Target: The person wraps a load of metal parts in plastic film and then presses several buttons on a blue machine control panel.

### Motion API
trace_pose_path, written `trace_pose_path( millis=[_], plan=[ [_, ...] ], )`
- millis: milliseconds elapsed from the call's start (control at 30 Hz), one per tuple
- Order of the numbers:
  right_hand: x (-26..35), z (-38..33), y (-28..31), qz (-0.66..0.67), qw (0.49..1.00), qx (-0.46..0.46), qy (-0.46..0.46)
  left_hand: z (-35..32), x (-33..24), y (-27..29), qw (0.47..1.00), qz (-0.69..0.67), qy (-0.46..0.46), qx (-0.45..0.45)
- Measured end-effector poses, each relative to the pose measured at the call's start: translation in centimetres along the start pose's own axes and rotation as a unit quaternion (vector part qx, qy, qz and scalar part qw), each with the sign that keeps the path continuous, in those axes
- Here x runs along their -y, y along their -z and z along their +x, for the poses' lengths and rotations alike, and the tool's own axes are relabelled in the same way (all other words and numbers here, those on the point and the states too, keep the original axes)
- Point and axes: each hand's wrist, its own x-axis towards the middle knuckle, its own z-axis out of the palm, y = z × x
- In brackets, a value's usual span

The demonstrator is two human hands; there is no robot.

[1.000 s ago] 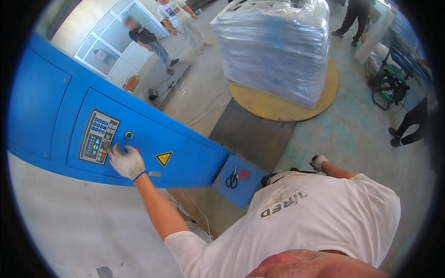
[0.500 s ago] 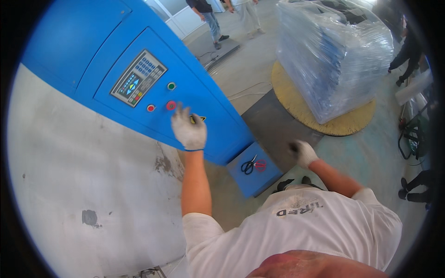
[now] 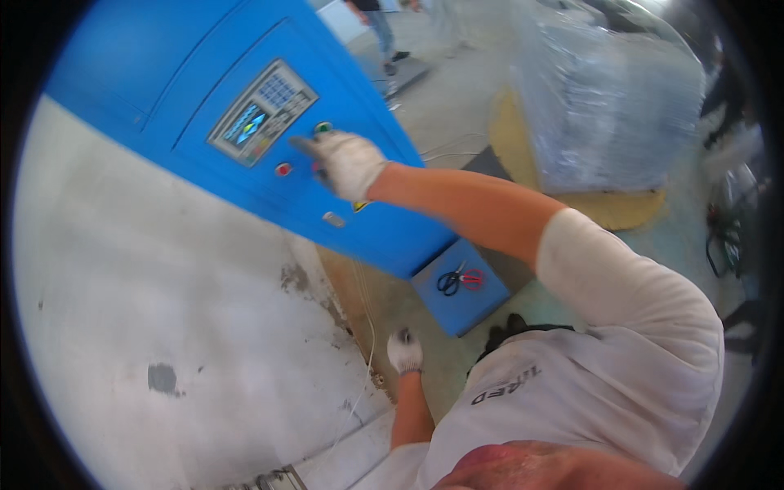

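My right hand, in a white knit glove, reaches across to the front of a tall blue machine cabinet. Its fingers are stretched out and apart, somewhat blurred, with nothing seen in them. They hover beside a grey control panel with keys and a lit screen, just below a green button. A red button shows left of the fingers; the hand covers the other red one. Low beside my body hangs my left hand, also gloved, its fingers too foreshortened to read.
Black-handled scissors and red-handled scissors lie on a low blue box. A film-wrapped stack stands on a round yellow turntable at right. A pale wall fills the left. A person stands at the back.
My left hand has dropped from the cabinet's buttons to my side. My right hand has swung up from beside the turntable to the control panel. The view has shifted slightly.
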Motion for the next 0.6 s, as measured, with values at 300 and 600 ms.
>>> trace_pose_path(
  millis=[300,600],
  plan=[
    [0.1,-6.2,-2.9,0.072,0.996,0.054,-0.028,-17.5,11.0,-5.9,0.957,-0.03,0.239,0.163],
    [-1.6,-16.1,-6.5,0.029,0.991,0.102,-0.084,-8.1,13.9,-7.9,0.955,-0.026,0.09,0.28]
  ],
)
